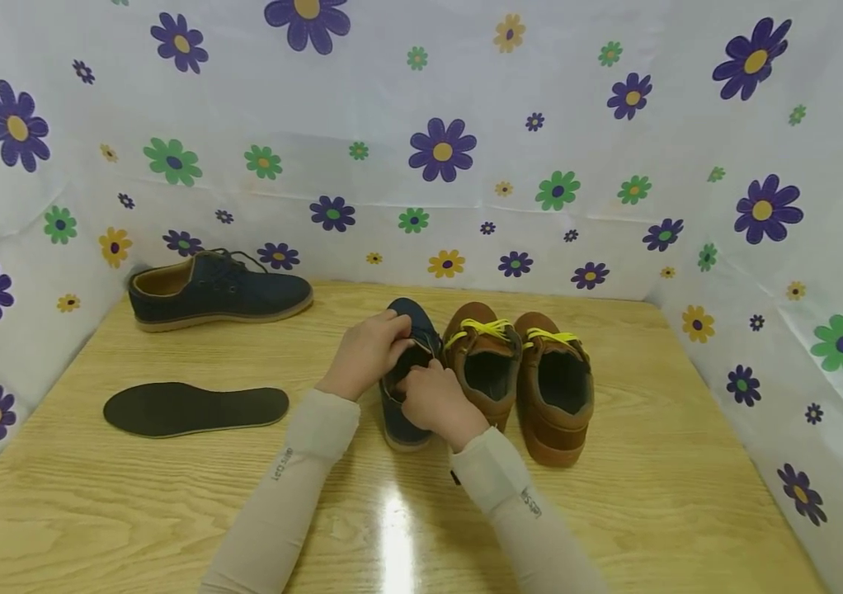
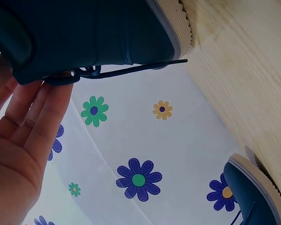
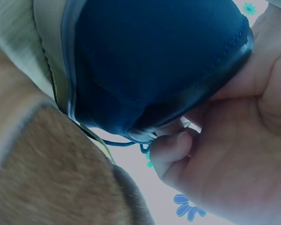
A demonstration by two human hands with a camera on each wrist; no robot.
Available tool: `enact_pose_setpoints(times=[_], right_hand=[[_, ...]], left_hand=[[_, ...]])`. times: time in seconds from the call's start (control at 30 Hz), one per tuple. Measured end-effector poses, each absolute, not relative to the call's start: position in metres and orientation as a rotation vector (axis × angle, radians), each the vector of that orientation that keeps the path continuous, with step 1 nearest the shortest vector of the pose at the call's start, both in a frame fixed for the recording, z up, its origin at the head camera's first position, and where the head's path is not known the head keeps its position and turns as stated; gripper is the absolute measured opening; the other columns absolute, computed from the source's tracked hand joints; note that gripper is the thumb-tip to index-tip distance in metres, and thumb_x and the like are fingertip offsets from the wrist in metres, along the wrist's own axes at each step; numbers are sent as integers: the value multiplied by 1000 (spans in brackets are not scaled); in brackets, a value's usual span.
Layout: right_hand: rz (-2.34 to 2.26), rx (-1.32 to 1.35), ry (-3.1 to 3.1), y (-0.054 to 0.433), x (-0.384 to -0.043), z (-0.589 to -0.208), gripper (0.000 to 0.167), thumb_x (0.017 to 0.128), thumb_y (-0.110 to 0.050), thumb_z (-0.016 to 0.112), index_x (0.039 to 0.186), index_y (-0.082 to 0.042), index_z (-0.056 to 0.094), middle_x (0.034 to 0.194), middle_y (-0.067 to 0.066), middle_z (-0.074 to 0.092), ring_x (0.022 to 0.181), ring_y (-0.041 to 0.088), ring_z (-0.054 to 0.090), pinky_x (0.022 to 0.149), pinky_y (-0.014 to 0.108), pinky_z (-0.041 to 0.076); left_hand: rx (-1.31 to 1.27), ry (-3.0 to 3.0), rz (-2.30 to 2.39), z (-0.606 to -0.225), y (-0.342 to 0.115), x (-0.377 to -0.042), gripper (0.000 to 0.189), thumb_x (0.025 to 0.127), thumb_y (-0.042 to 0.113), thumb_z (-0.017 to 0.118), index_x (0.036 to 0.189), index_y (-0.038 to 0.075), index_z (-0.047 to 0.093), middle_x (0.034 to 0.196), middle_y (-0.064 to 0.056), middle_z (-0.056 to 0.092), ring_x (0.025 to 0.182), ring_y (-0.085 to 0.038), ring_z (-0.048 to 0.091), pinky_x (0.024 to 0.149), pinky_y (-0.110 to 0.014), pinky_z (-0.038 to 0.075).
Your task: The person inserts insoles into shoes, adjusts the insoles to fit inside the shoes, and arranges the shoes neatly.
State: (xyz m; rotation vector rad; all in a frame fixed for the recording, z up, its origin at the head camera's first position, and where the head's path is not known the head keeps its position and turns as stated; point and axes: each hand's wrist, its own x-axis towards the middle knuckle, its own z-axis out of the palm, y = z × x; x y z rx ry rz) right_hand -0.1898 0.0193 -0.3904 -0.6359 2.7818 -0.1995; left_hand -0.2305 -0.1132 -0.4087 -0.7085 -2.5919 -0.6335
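A navy lace-up shoe stands at mid-table, its toe pointing away from me. My left hand holds its upper near the laces; in the left wrist view the fingers lie against the tongue and dark lace. My right hand is at the shoe's opening, and the right wrist view shows its curled fingers at the collar's edge. What the fingertips touch inside is hidden. To the left lies a black insole, flat on the table. Behind it rests a second navy shoe, side-on.
Two brown shoes with yellow laces stand right of the held shoe: the nearer one is close beside it, the other farther right. Flower-printed white cloth walls the wooden table at the back and both sides.
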Motion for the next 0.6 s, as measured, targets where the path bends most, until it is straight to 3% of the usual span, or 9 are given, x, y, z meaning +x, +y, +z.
enact_pose_setpoints(times=[0.1, 0.23, 0.37, 0.6], right_hand=[[-397, -672, 2788, 26, -189, -394, 32, 93, -6, 55, 120, -13, 69, 119, 12, 63, 111, 39, 49, 92, 50, 41], [-675, -803, 2810, 36, -185, -395, 26, 94, -2, 51, 110, -5, 72, 108, 13, 65, 100, 37, 54, 87, 50, 45], [-918, -889, 2781, 45, -183, -388, 18, 96, -4, 54, 101, -1, 72, 100, 11, 65, 90, 28, 55, 79, 40, 47], [-1129, -877, 2734, 64, -183, -377, 12, 96, -9, 59, 100, -3, 69, 88, 4, 61, 69, 12, 50, 61, 25, 44]], left_hand=[[-707, -2600, -623, -409, -113, -230, 27, 88, 12, 70, 73, 11, 48, 70, 0, 42, 58, -15, 44, 54, -30, 39], [-710, -2625, -615, -411, -113, -230, 25, 87, 12, 71, 74, 12, 51, 72, 0, 44, 60, -15, 45, 55, -30, 40], [-718, -2626, -625, -411, -115, -230, 20, 86, 12, 73, 76, 11, 55, 74, 0, 46, 62, -15, 46, 56, -30, 41], [-715, -2616, -660, -408, -119, -230, 14, 85, 13, 74, 79, 11, 61, 77, -1, 50, 65, -15, 50, 59, -30, 45]])
